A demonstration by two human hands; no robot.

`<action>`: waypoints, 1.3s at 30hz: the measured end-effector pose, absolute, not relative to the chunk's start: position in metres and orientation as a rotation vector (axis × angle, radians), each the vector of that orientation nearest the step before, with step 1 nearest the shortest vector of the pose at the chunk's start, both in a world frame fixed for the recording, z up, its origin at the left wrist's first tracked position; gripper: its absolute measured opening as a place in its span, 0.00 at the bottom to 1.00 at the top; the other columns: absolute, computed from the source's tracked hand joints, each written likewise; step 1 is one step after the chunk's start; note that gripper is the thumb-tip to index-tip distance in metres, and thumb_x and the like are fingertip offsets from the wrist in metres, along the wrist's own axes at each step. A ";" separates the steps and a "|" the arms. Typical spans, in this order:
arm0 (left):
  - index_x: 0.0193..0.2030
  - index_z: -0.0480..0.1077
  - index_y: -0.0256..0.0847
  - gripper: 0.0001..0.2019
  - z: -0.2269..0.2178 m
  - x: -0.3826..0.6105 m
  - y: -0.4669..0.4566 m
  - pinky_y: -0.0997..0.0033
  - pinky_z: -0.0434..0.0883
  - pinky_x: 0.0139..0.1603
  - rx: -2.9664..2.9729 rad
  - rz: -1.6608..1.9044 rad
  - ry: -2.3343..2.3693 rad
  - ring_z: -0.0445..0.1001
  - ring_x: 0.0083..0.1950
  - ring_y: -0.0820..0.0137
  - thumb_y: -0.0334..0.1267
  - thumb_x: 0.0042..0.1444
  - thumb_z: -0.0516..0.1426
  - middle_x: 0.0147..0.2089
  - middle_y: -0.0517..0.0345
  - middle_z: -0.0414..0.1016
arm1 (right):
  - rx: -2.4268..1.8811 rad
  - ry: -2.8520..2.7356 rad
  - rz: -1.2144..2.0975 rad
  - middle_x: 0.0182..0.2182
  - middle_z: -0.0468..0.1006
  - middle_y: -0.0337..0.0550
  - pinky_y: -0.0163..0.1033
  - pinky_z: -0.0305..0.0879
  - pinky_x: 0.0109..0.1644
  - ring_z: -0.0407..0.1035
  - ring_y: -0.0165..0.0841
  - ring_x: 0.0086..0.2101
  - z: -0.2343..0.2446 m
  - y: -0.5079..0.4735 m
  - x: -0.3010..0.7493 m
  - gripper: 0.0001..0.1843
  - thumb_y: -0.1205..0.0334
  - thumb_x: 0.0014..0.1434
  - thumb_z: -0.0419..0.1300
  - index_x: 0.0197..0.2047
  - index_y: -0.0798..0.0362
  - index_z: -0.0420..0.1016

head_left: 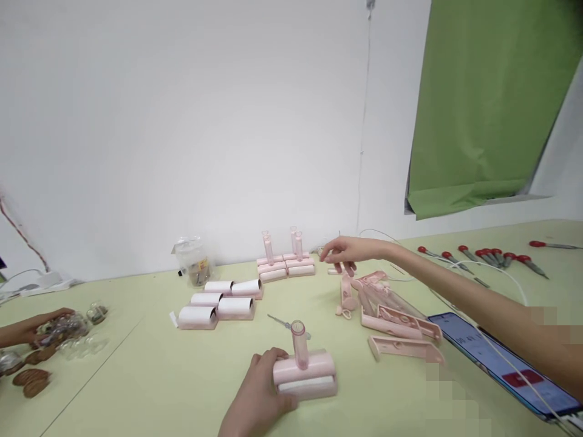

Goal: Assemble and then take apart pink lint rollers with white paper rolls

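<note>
Fingers (277, 354) of the left hand (257, 393) are wrapped around the left end of a pink roller (319, 365), thumb low against its front and the rest up by its top edge. This roller sits on the near part of the counter (168, 382), its clear pink handle (300, 349) standing upright and a white strip (307, 386) running along its front. Just behind it lies a thin tool (279, 320), partly hidden by the handle. Fingers of the right hand (350, 250) are loosely bent and somewhat apart, above the far part of the counter; whether they touch the small white piece (336, 272) beneath cannot be told. Under and beside the right forearm lies a heap of pink parts (392, 325), with a phone (501, 367) to its right and red-ended tools (509, 260) scattered farther back. Near the wall (228, 121) stand more pink rollers (273, 275) with upright handles. To their left, nearer the wearer, five white-covered rolls (235, 308) lie in a close group, and a clear bag (194, 261) stands behind these. At the far left, another person's hand (43, 325) is on some clear packaging (68, 328).
</note>
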State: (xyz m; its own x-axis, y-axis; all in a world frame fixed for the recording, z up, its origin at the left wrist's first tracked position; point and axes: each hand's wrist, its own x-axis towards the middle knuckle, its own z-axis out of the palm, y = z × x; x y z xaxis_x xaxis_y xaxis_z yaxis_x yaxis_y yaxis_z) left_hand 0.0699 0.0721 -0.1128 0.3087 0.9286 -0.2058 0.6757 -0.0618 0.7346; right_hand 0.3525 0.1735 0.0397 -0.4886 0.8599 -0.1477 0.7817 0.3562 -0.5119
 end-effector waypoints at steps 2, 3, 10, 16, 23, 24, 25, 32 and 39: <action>0.49 0.59 0.44 0.26 -0.113 0.070 0.075 0.71 0.62 0.43 1.808 0.402 1.453 0.65 0.42 0.67 0.30 0.38 0.55 0.44 0.56 0.60 | -1.579 -2.390 0.628 0.30 0.75 0.50 0.35 0.65 0.27 0.70 0.32 0.23 0.019 0.181 0.379 0.23 0.50 0.56 0.49 0.45 0.60 0.69; 0.49 0.59 0.44 0.25 -0.113 0.071 0.075 0.70 0.62 0.44 1.807 0.394 1.471 0.65 0.42 0.67 0.30 0.39 0.54 0.44 0.56 0.61 | -1.610 -2.370 0.547 0.30 0.75 0.51 0.37 0.65 0.28 0.70 0.34 0.24 0.006 0.183 0.389 0.21 0.52 0.55 0.50 0.42 0.61 0.71; 0.62 0.25 0.44 0.63 -0.093 0.065 0.088 0.62 0.52 0.58 1.778 0.512 1.408 0.38 0.64 0.56 0.34 0.25 0.66 0.65 0.46 0.33 | -1.503 -2.460 0.184 0.45 0.68 0.51 0.47 0.54 0.51 0.59 0.44 0.48 -0.069 0.167 0.381 0.14 0.62 0.48 0.54 0.38 0.54 0.74; 0.54 0.52 0.44 0.38 -0.069 0.092 0.102 0.65 0.56 0.54 1.759 0.856 0.983 0.57 0.57 0.61 0.40 0.35 0.65 0.56 0.49 0.59 | -1.501 -2.403 0.119 0.46 0.67 0.56 0.54 0.51 0.49 0.57 0.51 0.48 -0.093 0.155 0.349 0.06 0.65 0.48 0.54 0.26 0.57 0.71; 0.24 0.56 0.39 0.16 -0.093 0.119 0.108 0.77 0.58 0.22 1.430 0.868 0.646 0.57 0.18 0.78 0.48 0.47 0.56 0.16 0.68 0.57 | -1.218 -2.161 0.682 0.32 0.70 0.43 0.37 0.64 0.32 0.67 0.32 0.30 -0.073 0.153 0.317 0.15 0.52 0.56 0.50 0.40 0.54 0.64; 0.23 0.55 0.40 0.16 -0.096 0.119 0.108 0.78 0.57 0.20 1.430 0.875 0.634 0.56 0.17 0.79 0.48 0.47 0.56 0.15 0.68 0.56 | -1.150 -2.111 0.811 0.30 0.69 0.41 0.36 0.63 0.30 0.66 0.31 0.28 -0.064 0.147 0.310 0.17 0.50 0.55 0.51 0.41 0.54 0.64; 0.23 0.55 0.40 0.16 -0.099 0.119 0.108 0.78 0.57 0.20 1.433 0.887 0.639 0.55 0.16 0.79 0.49 0.48 0.55 0.14 0.69 0.56 | -1.109 -2.090 0.874 0.29 0.68 0.40 0.35 0.63 0.30 0.65 0.30 0.28 -0.055 0.140 0.304 0.18 0.49 0.55 0.53 0.42 0.53 0.64; 0.24 0.53 0.40 0.16 -0.101 0.124 0.100 0.79 0.57 0.23 1.457 1.026 0.757 0.55 0.20 0.80 0.48 0.52 0.52 0.19 0.69 0.53 | -1.022 -2.326 0.567 0.33 0.68 0.40 0.37 0.61 0.36 0.63 0.32 0.33 -0.015 0.097 0.278 0.09 0.56 0.58 0.51 0.42 0.47 0.64; 0.25 0.56 0.39 0.10 -0.099 0.122 0.100 0.79 0.55 0.22 1.448 0.997 0.639 0.52 0.21 0.80 0.40 0.52 0.50 0.20 0.68 0.51 | -1.026 -2.332 0.724 0.34 0.68 0.39 0.36 0.62 0.36 0.64 0.32 0.34 -0.020 0.101 0.268 0.15 0.54 0.56 0.53 0.48 0.45 0.62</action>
State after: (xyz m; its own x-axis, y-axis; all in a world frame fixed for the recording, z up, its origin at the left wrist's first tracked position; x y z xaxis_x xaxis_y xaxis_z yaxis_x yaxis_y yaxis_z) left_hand 0.1217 0.0997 -0.0988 0.4809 0.8518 0.2077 -0.1663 -0.1440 0.9755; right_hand 0.2681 0.1014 -0.0199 -0.5988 0.7710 0.2169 0.5125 0.5770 -0.6360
